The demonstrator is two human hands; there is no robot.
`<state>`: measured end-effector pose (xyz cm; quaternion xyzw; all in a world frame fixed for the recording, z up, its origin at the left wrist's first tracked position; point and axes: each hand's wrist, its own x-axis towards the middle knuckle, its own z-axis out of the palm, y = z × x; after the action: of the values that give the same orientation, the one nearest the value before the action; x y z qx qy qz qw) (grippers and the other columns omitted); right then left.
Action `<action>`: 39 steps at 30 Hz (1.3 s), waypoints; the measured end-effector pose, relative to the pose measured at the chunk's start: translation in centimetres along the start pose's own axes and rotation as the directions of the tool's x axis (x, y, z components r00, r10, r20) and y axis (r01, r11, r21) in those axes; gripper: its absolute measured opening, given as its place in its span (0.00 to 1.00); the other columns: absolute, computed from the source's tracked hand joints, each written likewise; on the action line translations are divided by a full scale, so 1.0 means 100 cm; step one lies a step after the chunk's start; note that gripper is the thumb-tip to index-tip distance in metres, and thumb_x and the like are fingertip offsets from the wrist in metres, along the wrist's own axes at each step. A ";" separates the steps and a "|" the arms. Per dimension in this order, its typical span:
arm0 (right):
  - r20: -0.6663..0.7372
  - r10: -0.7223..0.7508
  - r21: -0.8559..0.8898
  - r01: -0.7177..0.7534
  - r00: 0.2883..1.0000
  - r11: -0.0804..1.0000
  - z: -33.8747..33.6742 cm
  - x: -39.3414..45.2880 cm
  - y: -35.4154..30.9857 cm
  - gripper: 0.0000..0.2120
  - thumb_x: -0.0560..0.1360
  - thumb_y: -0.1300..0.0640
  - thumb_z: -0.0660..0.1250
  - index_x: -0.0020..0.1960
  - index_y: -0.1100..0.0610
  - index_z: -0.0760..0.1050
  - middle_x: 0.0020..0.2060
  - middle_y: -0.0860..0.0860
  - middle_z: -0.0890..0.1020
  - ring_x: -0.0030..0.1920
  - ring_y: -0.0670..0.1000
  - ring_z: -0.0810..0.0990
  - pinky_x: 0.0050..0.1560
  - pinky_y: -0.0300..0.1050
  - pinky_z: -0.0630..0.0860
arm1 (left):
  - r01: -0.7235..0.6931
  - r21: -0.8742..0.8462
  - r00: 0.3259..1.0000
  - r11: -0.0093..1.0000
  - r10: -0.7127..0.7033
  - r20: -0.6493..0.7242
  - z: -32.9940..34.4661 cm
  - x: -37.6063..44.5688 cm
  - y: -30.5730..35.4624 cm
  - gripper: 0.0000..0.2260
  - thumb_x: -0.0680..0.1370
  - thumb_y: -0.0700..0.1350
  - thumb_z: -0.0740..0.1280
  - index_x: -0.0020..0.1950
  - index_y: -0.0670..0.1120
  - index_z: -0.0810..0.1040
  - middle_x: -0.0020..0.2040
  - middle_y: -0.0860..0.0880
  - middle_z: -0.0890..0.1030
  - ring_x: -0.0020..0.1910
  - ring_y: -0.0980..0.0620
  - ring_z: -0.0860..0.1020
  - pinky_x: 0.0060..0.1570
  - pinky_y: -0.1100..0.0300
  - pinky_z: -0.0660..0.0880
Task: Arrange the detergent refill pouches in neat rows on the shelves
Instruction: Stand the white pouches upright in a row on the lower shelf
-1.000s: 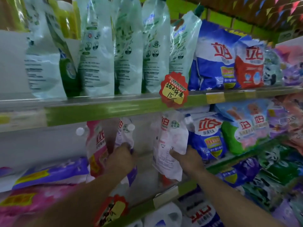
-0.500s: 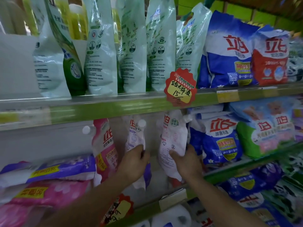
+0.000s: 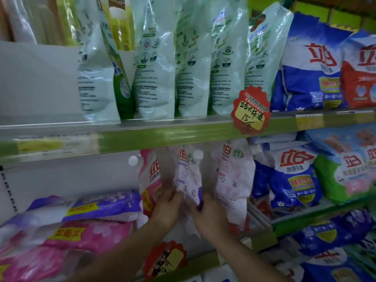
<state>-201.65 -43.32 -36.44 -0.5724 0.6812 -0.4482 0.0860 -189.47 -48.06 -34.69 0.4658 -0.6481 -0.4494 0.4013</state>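
Three spouted refill pouches stand upright on the middle shelf (image 3: 262,239). The middle one is a white and purple pouch (image 3: 188,176); my left hand (image 3: 166,210) and my right hand (image 3: 209,216) both grip its lower part from either side. A pink pouch (image 3: 149,180) stands just left of it, touching my left hand. A white pouch with pink print (image 3: 234,180) stands just right of it, beside my right hand. The pouch bottoms are hidden behind my hands.
Tall pale green pouches (image 3: 154,68) line the upper shelf (image 3: 162,135), blue powder bags (image 3: 311,64) to their right. Flat purple and pink packs (image 3: 81,220) lie at left. Blue bags (image 3: 293,180) stand at right. Red price tags (image 3: 251,109) hang on the shelf edges.
My right hand left the white pink-print pouch and moved left onto the purple pouch. My left hand stayed on that pouch. The view moved closer and to the left.
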 end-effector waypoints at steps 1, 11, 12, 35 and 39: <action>-0.016 0.005 -0.020 -0.005 1.000 1.000 0.002 0.001 0.000 0.12 0.77 0.43 0.61 0.37 0.45 0.65 0.32 0.44 0.74 0.33 0.41 0.73 0.31 0.35 0.66 | 0.023 -0.031 1.000 0.999 -0.023 0.017 -0.001 -0.001 0.001 0.14 0.82 0.50 0.58 0.67 0.53 0.72 0.61 0.48 0.77 0.57 0.49 0.76 0.59 0.49 0.74; -0.060 0.043 -0.088 -0.048 0.997 0.995 -0.011 0.014 0.012 0.17 0.80 0.47 0.57 0.36 0.55 0.67 0.29 0.50 0.73 0.35 0.55 0.77 0.36 0.47 0.72 | -0.005 -0.025 0.997 1.000 0.007 0.074 -0.001 -0.002 -0.003 0.10 0.82 0.49 0.59 0.62 0.55 0.74 0.59 0.51 0.77 0.58 0.51 0.76 0.57 0.52 0.77; -0.052 0.026 -0.108 -0.032 0.998 0.994 -0.010 0.012 0.012 0.16 0.80 0.46 0.58 0.37 0.55 0.68 0.28 0.50 0.73 0.35 0.55 0.77 0.36 0.47 0.73 | -0.091 0.050 0.996 0.995 0.090 0.015 -0.001 -0.003 -0.004 0.07 0.81 0.48 0.60 0.57 0.55 0.75 0.55 0.53 0.79 0.53 0.54 0.77 0.50 0.60 0.77; 0.187 -0.096 -0.051 0.108 0.978 0.993 0.052 -0.018 -0.084 0.36 0.65 0.32 0.64 0.68 0.48 0.61 0.60 0.49 0.75 0.58 0.53 0.76 0.53 0.50 0.76 | -0.261 0.103 0.817 0.960 0.277 -0.505 -0.104 -0.015 -0.005 0.14 0.80 0.43 0.56 0.41 0.51 0.78 0.38 0.49 0.81 0.40 0.47 0.79 0.34 0.56 0.72; 0.163 0.084 -0.211 -0.048 0.983 0.976 0.084 0.006 -0.098 0.38 0.75 0.38 0.59 0.75 0.57 0.50 0.73 0.59 0.62 0.71 0.60 0.63 0.67 0.55 0.66 | -0.211 0.113 0.896 0.971 0.239 -0.374 -0.117 -0.008 0.000 0.10 0.80 0.44 0.58 0.48 0.50 0.80 0.47 0.48 0.83 0.48 0.46 0.80 0.45 0.51 0.79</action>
<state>-189.64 -47.60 -34.13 -0.5915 0.7328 -0.3214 0.0993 -178.26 -49.75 -31.53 0.4805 -0.6212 -0.2771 0.5536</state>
